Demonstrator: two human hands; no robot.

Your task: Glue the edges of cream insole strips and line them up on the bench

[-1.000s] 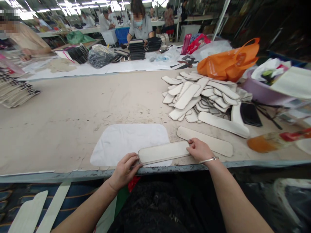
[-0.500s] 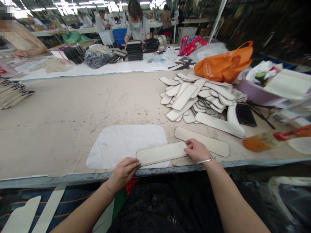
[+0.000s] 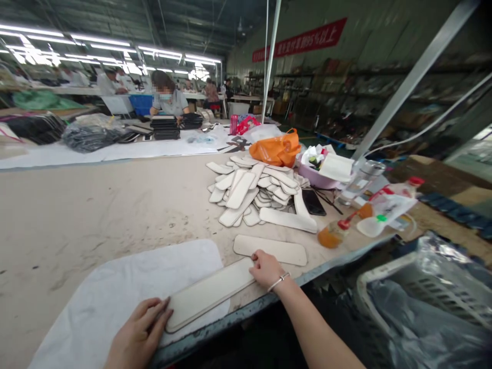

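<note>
Left hand (image 3: 136,333) flat with fingers spread, grip on nothing, fingertips pressing the near end of the long cream padded strip (image 3: 209,293); right hand (image 3: 266,268) likewise unclenched, fingers pushing on its far end, so the strip lies pinned on the white cloth (image 3: 115,297) at the worktop (image 3: 96,210) edge. Versus a second ago hands and strip sit as before, only the head view has swung right, so work looks paused; second strip (image 3: 271,249) just beside, pile of strips (image 3: 253,189) beyond
</note>
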